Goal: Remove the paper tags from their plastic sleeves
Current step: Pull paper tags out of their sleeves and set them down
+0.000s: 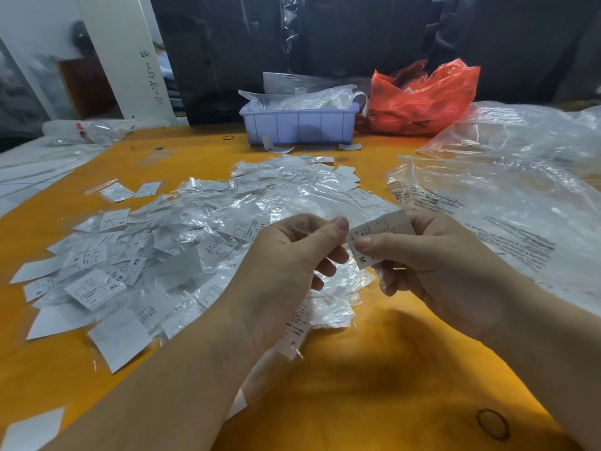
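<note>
- A small white paper tag (379,237) with a letter M on it is held up in the air, just above the near edge of the big pile.
- The right hand (435,258) pinches the tag between thumb and fingers.
- The left hand (292,255) is just beside it, fingers curled, with its thumb tip close to the tag's left edge. It seems to pinch a bit of thin clear plastic, but that is hard to see.
- A crinkly clear plastic sleeve (348,275) hangs under the two hands.
- A big pile of tags and sleeves (208,236) lies on the table behind and to the left of the hands. Some tags show XL, S and XS.
- The table (357,385) is orange.
- A light purple bin (299,125) stands at the far side of the table, full of clear plastic.
- A red plastic bag (422,99) sits right of the bin.
- Large clear plastic bags (507,196) with black print lie on the right side of the table.
- A thin dark ring (228,137) lies on the table left of the bin.
</note>
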